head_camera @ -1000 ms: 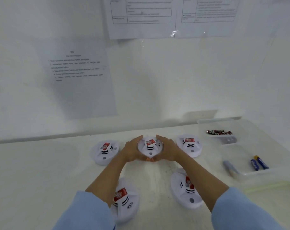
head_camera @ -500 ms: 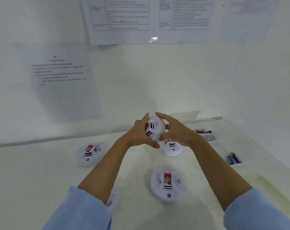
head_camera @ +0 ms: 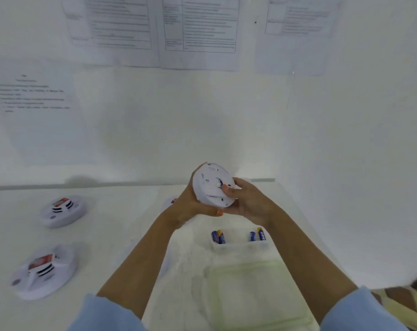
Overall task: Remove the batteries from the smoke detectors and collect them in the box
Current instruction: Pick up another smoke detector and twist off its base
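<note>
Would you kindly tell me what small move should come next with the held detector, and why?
Probably pry the back open with the right hand, whose thumb lies on it: the smoke detector is gripped, back showing, between it and the left hand, and neither hand holds a battery.

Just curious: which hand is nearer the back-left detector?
Left. Both hands hold a raised detector right of the back-left detector; the left hand is on the nearer side, the right hand beyond.

smoke detectors stand left, the box right.
</note>
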The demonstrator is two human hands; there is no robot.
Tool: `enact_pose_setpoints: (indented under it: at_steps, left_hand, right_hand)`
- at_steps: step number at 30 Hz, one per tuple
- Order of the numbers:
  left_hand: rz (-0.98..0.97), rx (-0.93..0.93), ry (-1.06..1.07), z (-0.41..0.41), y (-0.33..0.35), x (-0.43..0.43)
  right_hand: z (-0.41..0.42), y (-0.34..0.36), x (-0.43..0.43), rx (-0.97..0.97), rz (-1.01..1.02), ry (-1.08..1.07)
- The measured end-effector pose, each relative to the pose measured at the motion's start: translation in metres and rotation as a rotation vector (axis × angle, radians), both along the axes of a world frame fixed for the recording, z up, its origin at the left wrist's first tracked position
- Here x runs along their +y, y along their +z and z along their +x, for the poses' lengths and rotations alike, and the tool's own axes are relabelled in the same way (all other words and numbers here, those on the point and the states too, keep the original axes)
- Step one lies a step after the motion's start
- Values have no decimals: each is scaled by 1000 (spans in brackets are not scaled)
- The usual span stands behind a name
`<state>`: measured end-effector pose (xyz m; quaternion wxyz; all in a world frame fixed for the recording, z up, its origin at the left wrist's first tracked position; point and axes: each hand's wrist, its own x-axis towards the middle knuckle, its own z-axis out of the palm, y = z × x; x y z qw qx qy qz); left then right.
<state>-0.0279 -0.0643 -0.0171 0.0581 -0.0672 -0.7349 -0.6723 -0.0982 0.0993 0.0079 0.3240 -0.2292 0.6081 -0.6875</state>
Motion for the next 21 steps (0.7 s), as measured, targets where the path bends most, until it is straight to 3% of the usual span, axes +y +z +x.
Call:
enact_pose_setpoints:
  at_steps: [7, 17, 21]
  left_hand:
    - [-206, 117, 188, 2, -9, 27]
    - [-245, 151, 277, -5, -14, 34]
    - [-203, 148, 265, -7, -12, 32]
  right_hand:
    - [-10, -18, 20, 141, 74, -55]
    - [-10, -17, 23, 182, 102, -85]
    - [-17, -14, 24, 369, 210, -14]
